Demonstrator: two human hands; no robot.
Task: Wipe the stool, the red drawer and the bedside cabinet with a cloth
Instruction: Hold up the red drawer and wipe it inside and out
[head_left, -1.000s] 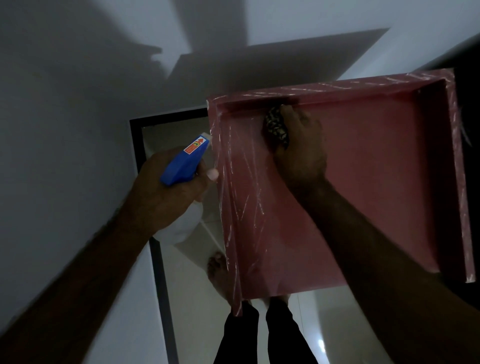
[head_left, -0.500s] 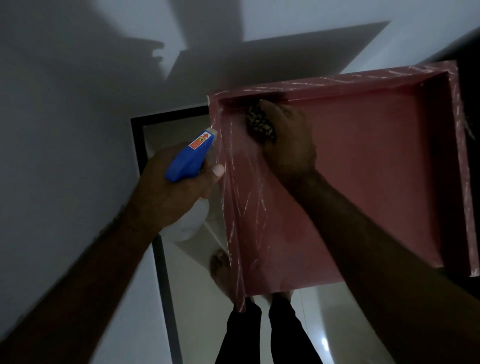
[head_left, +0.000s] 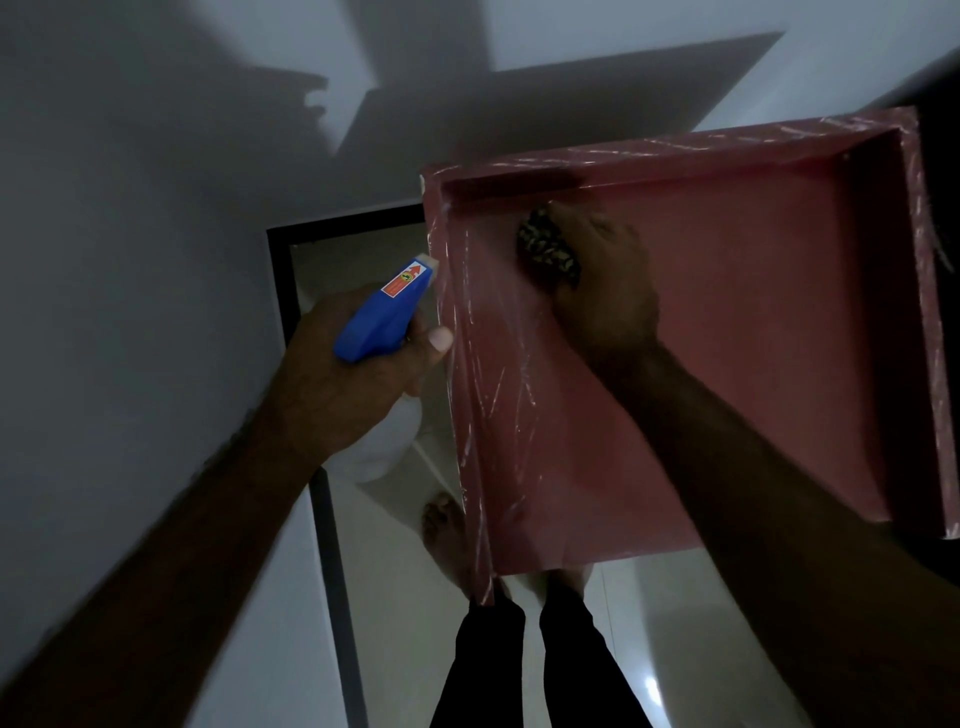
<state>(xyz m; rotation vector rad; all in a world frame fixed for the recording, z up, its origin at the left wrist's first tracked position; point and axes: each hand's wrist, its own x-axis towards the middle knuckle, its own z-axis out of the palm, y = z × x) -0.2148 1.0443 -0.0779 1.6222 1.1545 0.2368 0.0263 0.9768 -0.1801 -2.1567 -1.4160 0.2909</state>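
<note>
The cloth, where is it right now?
In the head view, the cloth is bunched under the right hand, pressed on the floor of the red drawer near its far left corner.

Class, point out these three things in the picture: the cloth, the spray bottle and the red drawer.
cloth (head_left: 549, 249), head view, patterned bunch beside the fingers.
spray bottle (head_left: 382, 314), head view, blue trigger head.
red drawer (head_left: 753, 322), head view, bare inner floor.

Only one view was given, taken from a wide-angle camera worn on the person's head. It was aimed forward and steeply down, so that the floor (head_left: 395, 613) and the person's own feet were seen far below. Both forearms and the red drawer (head_left: 753, 332) were framed close, at arm's reach, filling most of the picture.
</note>
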